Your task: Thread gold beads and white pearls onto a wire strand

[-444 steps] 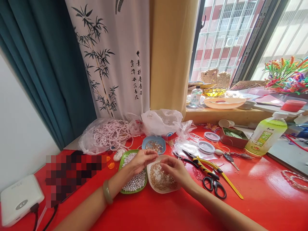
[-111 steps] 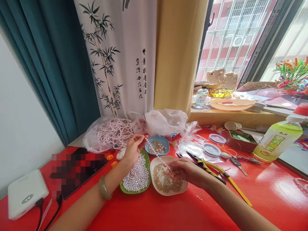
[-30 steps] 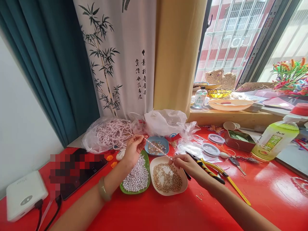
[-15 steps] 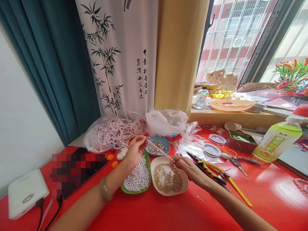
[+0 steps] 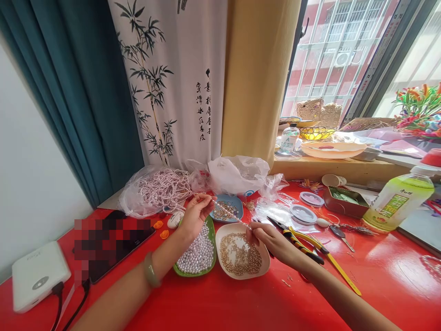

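Left hand (image 5: 195, 216) pinches the upper end of a beaded wire (image 5: 229, 213); right hand (image 5: 267, 238) fingers close on its lower end, above the white dish of gold beads (image 5: 241, 271). Long axis runs diagonally, high-left to low-right. Risk: a loosened lower pinch could let beads slide off onto the red table (image 5: 344, 303).

Left hand (image 5: 195, 216) and right hand (image 5: 272, 239) pinch beaded strand (image 5: 229, 213) taut above white dish (image 5: 241, 250); green dish (image 5: 197, 253) just left of white dish.
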A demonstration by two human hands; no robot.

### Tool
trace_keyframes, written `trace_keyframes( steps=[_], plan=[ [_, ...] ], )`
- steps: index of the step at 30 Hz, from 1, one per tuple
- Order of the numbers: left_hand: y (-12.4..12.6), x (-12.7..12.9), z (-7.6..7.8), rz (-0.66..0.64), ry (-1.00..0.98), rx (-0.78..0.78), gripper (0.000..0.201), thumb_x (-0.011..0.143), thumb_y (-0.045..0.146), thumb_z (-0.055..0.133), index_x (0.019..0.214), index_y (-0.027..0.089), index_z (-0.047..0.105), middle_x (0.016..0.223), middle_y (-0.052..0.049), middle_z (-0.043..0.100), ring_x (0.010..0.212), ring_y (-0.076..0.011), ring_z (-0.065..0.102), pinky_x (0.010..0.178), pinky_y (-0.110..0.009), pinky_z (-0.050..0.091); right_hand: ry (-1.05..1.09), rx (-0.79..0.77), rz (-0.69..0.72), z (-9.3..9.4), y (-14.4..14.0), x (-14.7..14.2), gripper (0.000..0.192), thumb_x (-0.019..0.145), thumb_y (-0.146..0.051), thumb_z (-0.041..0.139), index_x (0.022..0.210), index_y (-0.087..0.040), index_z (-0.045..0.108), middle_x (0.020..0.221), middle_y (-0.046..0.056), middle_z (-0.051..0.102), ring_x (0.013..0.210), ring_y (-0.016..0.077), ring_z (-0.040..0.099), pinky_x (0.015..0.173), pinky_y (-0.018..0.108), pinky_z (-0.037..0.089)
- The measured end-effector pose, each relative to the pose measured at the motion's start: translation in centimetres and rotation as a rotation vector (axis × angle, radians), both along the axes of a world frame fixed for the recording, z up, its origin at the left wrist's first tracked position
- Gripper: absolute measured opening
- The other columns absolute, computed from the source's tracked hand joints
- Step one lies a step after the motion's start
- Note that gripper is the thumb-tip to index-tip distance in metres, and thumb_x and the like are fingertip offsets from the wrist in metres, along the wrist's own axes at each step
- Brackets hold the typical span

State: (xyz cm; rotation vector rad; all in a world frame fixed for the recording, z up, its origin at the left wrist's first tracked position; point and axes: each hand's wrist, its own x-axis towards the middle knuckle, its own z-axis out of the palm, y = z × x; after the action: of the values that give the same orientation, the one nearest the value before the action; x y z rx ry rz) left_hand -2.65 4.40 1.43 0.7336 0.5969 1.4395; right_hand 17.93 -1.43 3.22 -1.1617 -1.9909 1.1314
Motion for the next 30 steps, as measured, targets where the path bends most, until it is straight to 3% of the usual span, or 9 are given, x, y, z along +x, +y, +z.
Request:
trace_keyframes(
  steps=[5, 11, 16, 24, 30],
  plan=[
    [0.0, 0.0, 0.0, -0.007, -0.003, 0.005, 0.01, 0.061, 0.009, 0.064, 0.064, 0.013, 0.056, 0.069, 0.0, 0.063, 0.059, -0.0049, 0.058, 0.06, -0.013, 0.048, -0.012, 0.008, -0.096, 0.1, -0.3, 0.0, 0.024, 0.076, -0.018, 0.029, 0.065, -0.017, 0.049, 0.059, -0.001, 0.041, 0.055, 0.0118, 0.039, 0.051, 0.022, 0.032],
    [-0.1, 0.0, 0.1, -0.025, 0.019, 0.003, 0.012, 0.06, 0.01, 0.065, 0.064, 0.013, 0.055, 0.066, 0.001, 0.062, 0.059, -0.0052, 0.058, 0.06, -0.014, 0.048, -0.031, 0.074, -0.122, 0.4, -0.3, 0.0, 0.023, 0.076, -0.02, 0.029, 0.06, -0.017, 0.046, 0.059, -0.002, 0.041, 0.057, 0.0117, 0.037, 0.054, 0.023, 0.03],
    [-0.4, 0.3, 0.4, -0.042, 0.044, -0.02, 0.013, 0.06, 0.01, 0.065, 0.063, 0.013, 0.053, 0.07, -0.001, 0.064, 0.057, -0.0044, 0.057, 0.059, -0.013, 0.047, 0.042, 0.018, -0.11, -0.1, 0.3, 0.2, 0.019, 0.071, -0.017, 0.028, 0.056, -0.018, 0.04, 0.054, -0.003, 0.039, 0.052, 0.011, 0.038, 0.053, 0.023, 0.032],
    [-0.4, 0.3, 0.5, -0.063, 0.062, -0.017, 0.013, 0.058, 0.01, 0.066, 0.063, 0.013, 0.053, 0.07, -0.002, 0.064, 0.057, -0.0043, 0.057, 0.057, -0.012, 0.047, -0.011, 0.016, -0.178, 0.7, -0.7, -0.2, 0.022, 0.076, -0.023, 0.027, 0.061, -0.018, 0.043, 0.053, -0.004, 0.033, 0.048, 0.0101, 0.032, 0.044, 0.021, 0.027],
    [-0.6, 0.4, 0.6, -0.072, 0.068, -0.008, 0.013, 0.058, 0.01, 0.066, 0.062, 0.013, 0.053, 0.07, -0.002, 0.064, 0.056, -0.0038, 0.056, 0.058, -0.011, 0.046, -0.026, 0.064, -0.165, 0.6, -0.4, 0.0, 0.021, 0.074, -0.02, 0.029, 0.057, -0.018, 0.04, 0.055, -0.003, 0.035, 0.051, 0.0102, 0.033, 0.048, 0.022, 0.027]
  ],
)
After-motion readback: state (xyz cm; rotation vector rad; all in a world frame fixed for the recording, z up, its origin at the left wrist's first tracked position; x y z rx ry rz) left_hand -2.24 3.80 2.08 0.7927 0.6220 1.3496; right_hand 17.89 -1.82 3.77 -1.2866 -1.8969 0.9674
